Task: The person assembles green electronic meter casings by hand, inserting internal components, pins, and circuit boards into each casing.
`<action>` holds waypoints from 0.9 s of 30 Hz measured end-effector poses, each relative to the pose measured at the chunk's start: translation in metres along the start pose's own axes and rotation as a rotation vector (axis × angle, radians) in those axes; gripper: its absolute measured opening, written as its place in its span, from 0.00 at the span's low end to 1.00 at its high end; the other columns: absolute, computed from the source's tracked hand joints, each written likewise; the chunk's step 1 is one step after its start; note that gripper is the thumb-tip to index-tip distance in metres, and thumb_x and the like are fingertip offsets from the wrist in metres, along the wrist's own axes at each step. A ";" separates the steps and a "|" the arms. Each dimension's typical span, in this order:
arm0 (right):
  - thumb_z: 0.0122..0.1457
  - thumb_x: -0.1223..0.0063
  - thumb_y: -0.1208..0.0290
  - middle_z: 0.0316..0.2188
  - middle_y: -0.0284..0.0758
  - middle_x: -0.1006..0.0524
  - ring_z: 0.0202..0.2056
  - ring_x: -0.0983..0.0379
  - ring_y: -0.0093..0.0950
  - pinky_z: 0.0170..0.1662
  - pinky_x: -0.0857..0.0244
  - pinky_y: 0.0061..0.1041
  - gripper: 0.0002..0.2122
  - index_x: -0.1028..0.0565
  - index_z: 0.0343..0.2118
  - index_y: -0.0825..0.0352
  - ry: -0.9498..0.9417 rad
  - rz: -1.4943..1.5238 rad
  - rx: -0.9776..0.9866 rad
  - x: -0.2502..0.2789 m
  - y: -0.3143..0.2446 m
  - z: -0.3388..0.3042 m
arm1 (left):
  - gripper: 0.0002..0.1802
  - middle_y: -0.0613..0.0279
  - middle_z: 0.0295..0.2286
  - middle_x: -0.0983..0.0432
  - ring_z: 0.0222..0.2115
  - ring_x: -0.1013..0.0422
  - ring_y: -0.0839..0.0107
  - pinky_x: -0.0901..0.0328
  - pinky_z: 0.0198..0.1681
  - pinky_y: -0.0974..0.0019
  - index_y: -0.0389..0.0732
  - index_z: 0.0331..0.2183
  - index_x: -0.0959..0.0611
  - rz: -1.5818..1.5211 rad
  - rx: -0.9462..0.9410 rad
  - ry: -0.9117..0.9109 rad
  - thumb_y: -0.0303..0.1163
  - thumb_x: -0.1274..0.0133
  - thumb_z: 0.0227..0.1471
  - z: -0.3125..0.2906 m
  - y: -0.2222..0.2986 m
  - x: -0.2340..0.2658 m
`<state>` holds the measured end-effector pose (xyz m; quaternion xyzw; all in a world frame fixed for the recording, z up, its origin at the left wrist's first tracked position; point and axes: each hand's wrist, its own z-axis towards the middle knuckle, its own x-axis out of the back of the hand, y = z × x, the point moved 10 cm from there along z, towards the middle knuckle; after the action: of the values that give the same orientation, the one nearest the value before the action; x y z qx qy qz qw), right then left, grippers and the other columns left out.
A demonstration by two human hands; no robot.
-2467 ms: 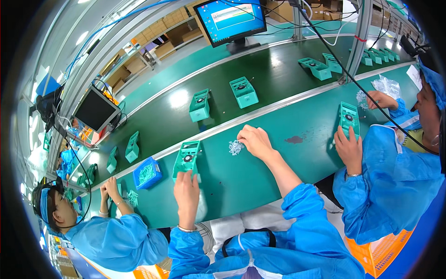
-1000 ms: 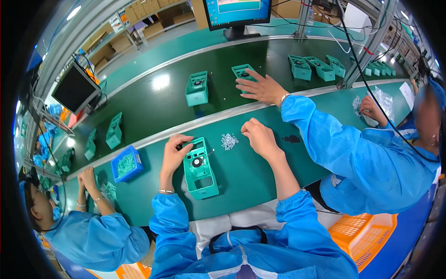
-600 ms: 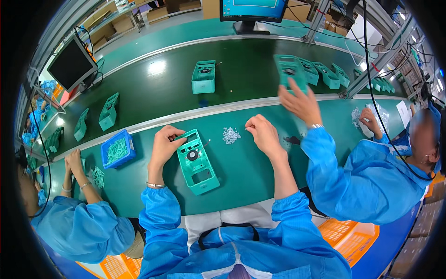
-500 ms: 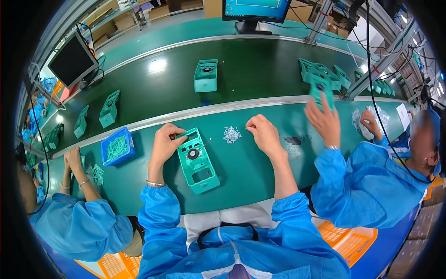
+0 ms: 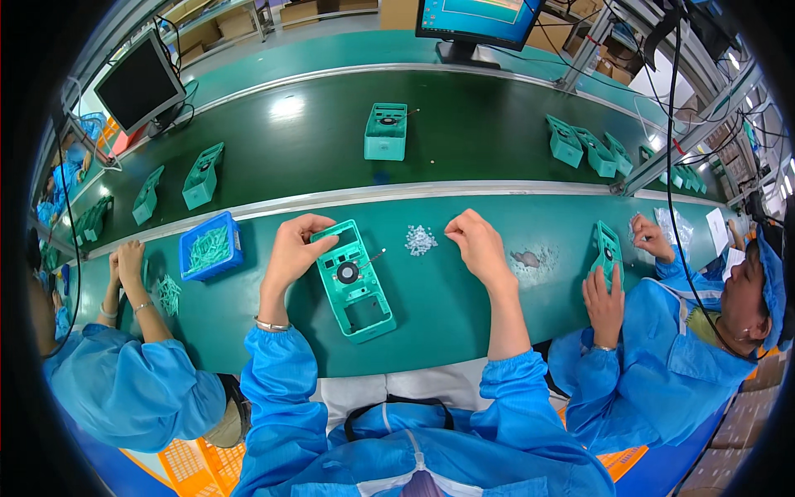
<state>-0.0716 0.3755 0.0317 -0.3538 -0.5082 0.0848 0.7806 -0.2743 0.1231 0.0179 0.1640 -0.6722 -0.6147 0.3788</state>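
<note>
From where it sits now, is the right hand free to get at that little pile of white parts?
Probably yes. The right hand is just beside the pile of small white parts on the green table, with nothing between them.

We wear a bright blue smock with long sleeves gathered at elastic cuffs — both hands bare. A thin metal bangle circles the left wrist [image 5: 271, 325]; a dark strap loops across our chest [image 5: 396, 407].

The co-worker's arm [image 5: 662, 348] is back off the belt — a green frame [image 5: 607, 248] now lies before them, both hands on it.
</note>
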 end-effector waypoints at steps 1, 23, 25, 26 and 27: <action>0.60 0.41 0.78 0.34 0.37 0.23 0.36 0.24 0.38 0.40 0.31 0.34 0.02 0.22 0.34 0.68 -0.001 0.006 0.006 0.000 -0.001 0.000 | 0.15 0.65 0.29 0.19 0.28 0.27 0.82 0.32 0.31 0.73 0.31 0.42 0.15 -0.005 0.002 0.005 0.24 0.35 0.51 -0.001 -0.001 0.001; 0.60 0.40 0.82 0.33 0.34 0.22 0.32 0.26 0.22 0.36 0.32 0.23 0.02 0.21 0.35 0.72 0.222 0.387 -0.025 0.007 -0.034 -0.041 | 0.20 0.71 0.17 0.27 0.16 0.33 0.82 0.41 0.18 0.73 0.38 0.52 0.17 -0.187 0.162 -0.380 0.30 0.40 0.57 -0.028 0.013 -0.011; 0.60 0.39 0.82 0.33 0.33 0.22 0.31 0.27 0.21 0.36 0.32 0.23 0.02 0.20 0.35 0.72 0.227 0.495 0.015 0.000 -0.065 -0.065 | 0.18 0.71 0.16 0.27 0.16 0.32 0.81 0.41 0.18 0.73 0.38 0.50 0.16 -0.205 0.165 -0.357 0.30 0.41 0.58 -0.024 0.010 -0.010; 0.60 0.38 0.82 0.33 0.32 0.22 0.31 0.27 0.20 0.35 0.32 0.22 0.03 0.20 0.35 0.72 0.244 0.604 0.048 0.001 -0.079 -0.073 | 0.16 0.70 0.16 0.27 0.16 0.32 0.81 0.41 0.18 0.73 0.38 0.48 0.16 -0.217 0.166 -0.348 0.30 0.43 0.59 -0.021 0.011 -0.014; 0.60 0.38 0.82 0.33 0.32 0.22 0.31 0.27 0.20 0.35 0.32 0.22 0.03 0.20 0.35 0.72 0.247 0.592 0.043 -0.001 -0.091 -0.077 | 0.12 0.69 0.16 0.26 0.15 0.31 0.80 0.40 0.17 0.73 0.38 0.45 0.17 -0.225 0.187 -0.318 0.30 0.43 0.59 -0.021 0.013 -0.017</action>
<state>-0.0271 0.2716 0.0710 -0.4773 -0.2826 0.2755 0.7851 -0.2454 0.1226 0.0240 0.1732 -0.7550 -0.6063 0.1801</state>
